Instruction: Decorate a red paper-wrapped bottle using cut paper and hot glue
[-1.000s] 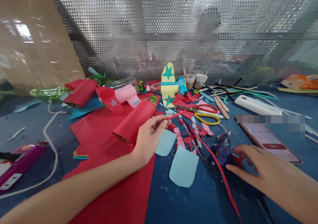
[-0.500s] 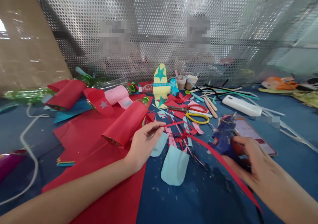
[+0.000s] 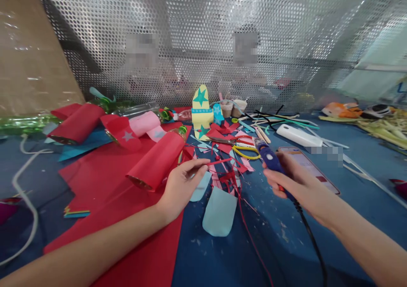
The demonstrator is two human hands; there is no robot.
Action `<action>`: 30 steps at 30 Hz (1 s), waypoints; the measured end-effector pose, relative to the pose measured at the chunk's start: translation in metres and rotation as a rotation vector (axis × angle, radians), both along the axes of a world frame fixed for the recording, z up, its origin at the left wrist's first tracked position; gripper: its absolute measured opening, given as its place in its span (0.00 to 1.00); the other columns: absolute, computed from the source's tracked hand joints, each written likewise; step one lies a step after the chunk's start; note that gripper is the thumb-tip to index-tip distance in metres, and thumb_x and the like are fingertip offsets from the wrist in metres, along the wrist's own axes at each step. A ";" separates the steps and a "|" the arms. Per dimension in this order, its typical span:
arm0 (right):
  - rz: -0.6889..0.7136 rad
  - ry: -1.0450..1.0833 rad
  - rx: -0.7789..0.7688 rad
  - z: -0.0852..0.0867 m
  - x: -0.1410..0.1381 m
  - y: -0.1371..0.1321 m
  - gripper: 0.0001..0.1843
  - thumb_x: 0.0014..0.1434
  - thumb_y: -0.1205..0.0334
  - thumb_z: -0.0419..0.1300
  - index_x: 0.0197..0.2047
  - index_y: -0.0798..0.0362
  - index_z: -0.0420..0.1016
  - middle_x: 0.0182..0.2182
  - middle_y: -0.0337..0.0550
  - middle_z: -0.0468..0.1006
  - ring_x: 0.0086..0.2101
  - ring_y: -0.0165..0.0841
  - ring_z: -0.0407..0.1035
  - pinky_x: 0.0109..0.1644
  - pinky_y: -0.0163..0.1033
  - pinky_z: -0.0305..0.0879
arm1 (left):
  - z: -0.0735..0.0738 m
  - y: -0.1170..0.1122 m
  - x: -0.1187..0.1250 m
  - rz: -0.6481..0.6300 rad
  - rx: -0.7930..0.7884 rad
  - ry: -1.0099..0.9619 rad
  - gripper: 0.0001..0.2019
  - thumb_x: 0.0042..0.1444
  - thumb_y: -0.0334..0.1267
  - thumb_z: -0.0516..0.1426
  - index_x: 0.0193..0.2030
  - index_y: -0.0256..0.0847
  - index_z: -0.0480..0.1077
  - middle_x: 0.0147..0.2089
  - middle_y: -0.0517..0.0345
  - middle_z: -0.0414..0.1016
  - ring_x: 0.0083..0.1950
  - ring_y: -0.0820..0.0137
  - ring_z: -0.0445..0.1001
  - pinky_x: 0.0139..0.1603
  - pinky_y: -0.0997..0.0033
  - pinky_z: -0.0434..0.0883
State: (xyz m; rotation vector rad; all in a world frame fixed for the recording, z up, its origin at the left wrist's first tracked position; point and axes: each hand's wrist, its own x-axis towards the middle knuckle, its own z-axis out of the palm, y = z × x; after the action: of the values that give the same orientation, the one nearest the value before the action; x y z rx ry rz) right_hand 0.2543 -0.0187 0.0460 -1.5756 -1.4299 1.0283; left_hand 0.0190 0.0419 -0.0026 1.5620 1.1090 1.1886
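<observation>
Between the thumb and fingers of my left hand (image 3: pixel 182 187) is a narrow red paper strip (image 3: pixel 220 162), its free end pointing right. My right hand (image 3: pixel 300 179) grips a blue hot glue gun (image 3: pixel 271 159) whose black cord (image 3: pixel 313 236) runs down toward me. The gun's front end points up and left, near the scissors (image 3: pixel 244 151) with red and yellow handles. Light blue paper pieces (image 3: pixel 220 213) lie below and beside my left fingers. Close to that hand rests a red paper-wrapped bottle (image 3: pixel 159 160) with a green cap.
Red paper sheets (image 3: pixel 127 232) cover the left side. Paper scraps (image 3: pixel 227 176) are strewn mid-table. A phone (image 3: pixel 308 168) and a white power strip (image 3: pixel 299 135) lie at right. Behind stand a yellow paper rocket shape (image 3: pixel 202 113) and a perforated metal panel (image 3: pixel 197 45).
My right hand has turned and lifted the glue gun, bringing its front end left toward the scissors. The long curved red strip now shows edge-on. My left hand keeps its pinch.
</observation>
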 end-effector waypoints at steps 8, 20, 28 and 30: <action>0.123 0.238 0.086 -0.023 -0.030 -0.017 0.16 0.61 0.46 0.54 0.41 0.50 0.62 0.19 0.29 0.61 0.16 0.24 0.54 0.19 0.32 0.55 | -0.006 0.004 0.001 0.000 -0.011 -0.031 0.08 0.52 0.38 0.59 0.38 0.40 0.75 0.37 0.57 0.79 0.40 0.69 0.77 0.42 0.72 0.74; 0.275 0.005 0.171 -0.035 -0.028 -0.034 0.13 0.64 0.49 0.50 0.40 0.48 0.66 0.24 0.35 0.68 0.25 0.30 0.65 0.29 0.33 0.67 | -0.003 0.000 0.005 -0.090 -0.059 -0.135 0.03 0.49 0.33 0.60 0.31 0.39 0.69 0.33 0.61 0.71 0.36 0.75 0.72 0.41 0.76 0.72; 0.301 -0.110 0.268 -0.036 -0.029 -0.034 0.05 0.64 0.56 0.52 0.39 0.46 0.65 0.27 0.35 0.72 0.27 0.29 0.68 0.31 0.30 0.69 | -0.006 0.000 0.005 -0.134 -0.072 -0.130 0.04 0.48 0.30 0.60 0.31 0.39 0.69 0.33 0.61 0.73 0.37 0.75 0.74 0.43 0.76 0.73; 0.301 -0.115 0.275 -0.036 -0.030 -0.034 0.04 0.64 0.57 0.52 0.38 0.46 0.65 0.28 0.36 0.74 0.27 0.29 0.69 0.31 0.30 0.69 | -0.006 -0.001 0.005 -0.139 -0.081 -0.126 0.04 0.48 0.30 0.59 0.31 0.39 0.69 0.34 0.61 0.73 0.37 0.75 0.75 0.43 0.76 0.73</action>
State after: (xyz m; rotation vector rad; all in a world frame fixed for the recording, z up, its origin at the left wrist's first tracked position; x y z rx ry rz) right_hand 0.2247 -0.0522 0.0096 -1.2625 -1.8437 0.8716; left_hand 0.0242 0.0413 -0.0088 1.4567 0.9396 1.1189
